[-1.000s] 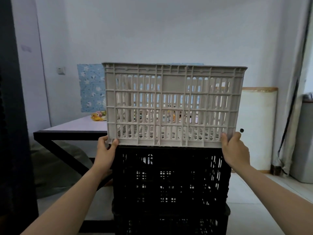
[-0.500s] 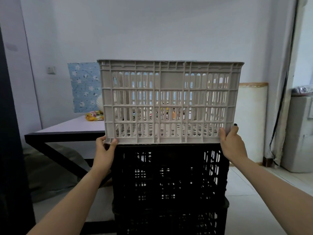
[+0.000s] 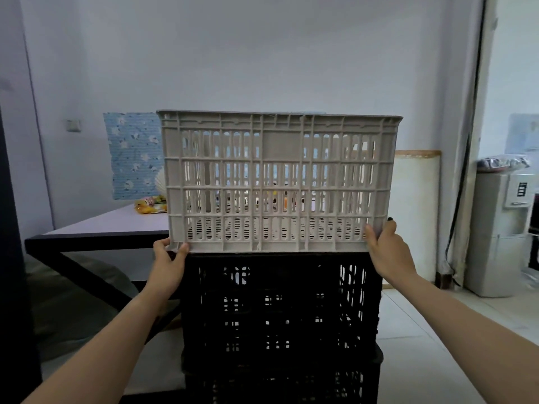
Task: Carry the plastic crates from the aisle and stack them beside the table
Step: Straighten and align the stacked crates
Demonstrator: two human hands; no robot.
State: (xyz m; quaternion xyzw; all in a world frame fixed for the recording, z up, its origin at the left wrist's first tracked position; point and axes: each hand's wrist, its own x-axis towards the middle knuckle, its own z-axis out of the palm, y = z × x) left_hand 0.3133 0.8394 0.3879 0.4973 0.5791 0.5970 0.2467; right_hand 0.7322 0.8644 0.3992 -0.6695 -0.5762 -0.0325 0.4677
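Note:
A beige slatted plastic crate [image 3: 280,147] sits level on top of a black crate [image 3: 280,304], which rests on another black crate [image 3: 280,383] at the bottom edge. My left hand [image 3: 169,266] grips the beige crate's lower left corner, thumb on the front face. My right hand [image 3: 388,252] holds its lower right corner, fingers wrapped around the side. The stack stands right beside the dark-framed table [image 3: 96,231], whose top lies at about the beige crate's base.
Small yellow items [image 3: 148,204] lie on the table by a blue patterned sheet [image 3: 132,154] on the wall. A white board [image 3: 415,214] leans behind the stack. A water dispenser [image 3: 501,228] stands at right. Tiled floor [image 3: 423,360] lies open to the right.
The crate and both hands hold the same grip on the stack. The view has shifted slightly left and down, bringing the dispenser further into sight.

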